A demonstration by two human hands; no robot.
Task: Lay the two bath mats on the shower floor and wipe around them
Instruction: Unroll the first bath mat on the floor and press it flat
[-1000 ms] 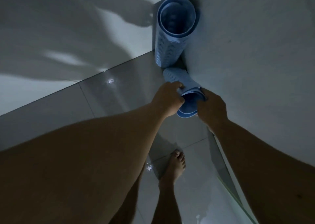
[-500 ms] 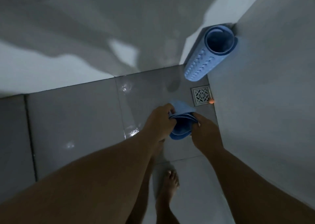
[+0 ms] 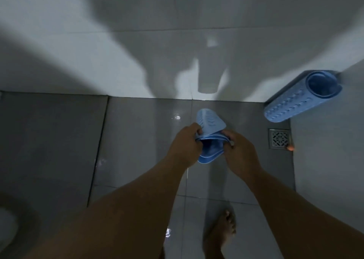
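A rolled blue bath mat [image 3: 210, 124] hangs above the grey shower floor [image 3: 137, 140] in the middle of the view, its open end towards me. My left hand [image 3: 184, 147] grips the roll's left edge and my right hand [image 3: 239, 150] pinches its right edge. A second blue bath mat [image 3: 301, 99], also rolled, stands leaning in the far right corner where the two walls meet. Its ribbed outside and hollow top show.
A square metal floor drain [image 3: 279, 139] sits by the right wall [image 3: 325, 160], below the leaning roll. The white back wall [image 3: 137, 51] rises beyond the floor tiles. My bare foot [image 3: 222, 233] stands on the wet floor below my hands. A white rounded fixture [image 3: 6, 229] shows at the lower left.
Both hands carried the rolled mat away from the right corner towards the middle of the floor. The view swung left, so the leaning roll and the drain now lie at the right.
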